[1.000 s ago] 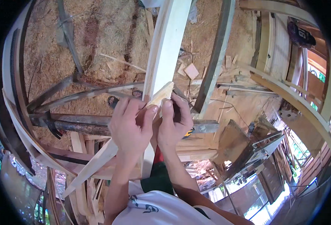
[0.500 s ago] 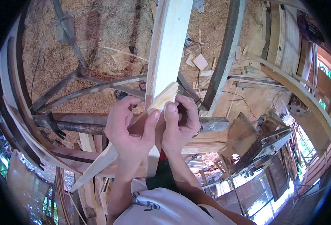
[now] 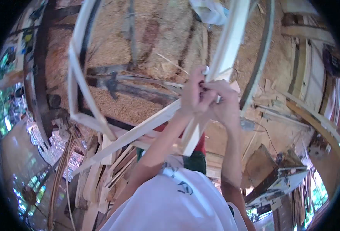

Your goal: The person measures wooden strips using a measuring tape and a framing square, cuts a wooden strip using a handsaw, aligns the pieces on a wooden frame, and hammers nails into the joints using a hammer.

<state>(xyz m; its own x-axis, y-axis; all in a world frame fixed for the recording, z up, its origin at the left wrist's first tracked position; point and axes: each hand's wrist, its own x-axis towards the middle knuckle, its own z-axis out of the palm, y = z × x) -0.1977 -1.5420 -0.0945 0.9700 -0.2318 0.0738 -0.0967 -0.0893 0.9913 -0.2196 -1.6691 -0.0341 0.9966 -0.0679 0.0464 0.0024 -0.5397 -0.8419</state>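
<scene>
While the left hand point(image 3: 193, 94) and right hand point(image 3: 223, 98) meet right of centre, fingers tightly curled (can't tell what's pinched), they block the pale slat's point(image 3: 139, 133) upper end. Pale beam point(image 3: 231, 34) runs to upper rt; white bag point(image 3: 212, 12) top ctr. Vs. 0.5 s ago: hands further rt in frame, slat tip now hidden.

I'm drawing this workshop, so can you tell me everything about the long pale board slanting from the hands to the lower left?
The board is long, slim and straight, and looks like bare, light wood. It narrows to a tip at the lower left and slants up to the left hand, where the rest is hidden. It passes in front of other wood strips. I can't tell whether it touches them, or exactly how the fingers meet it.
</scene>
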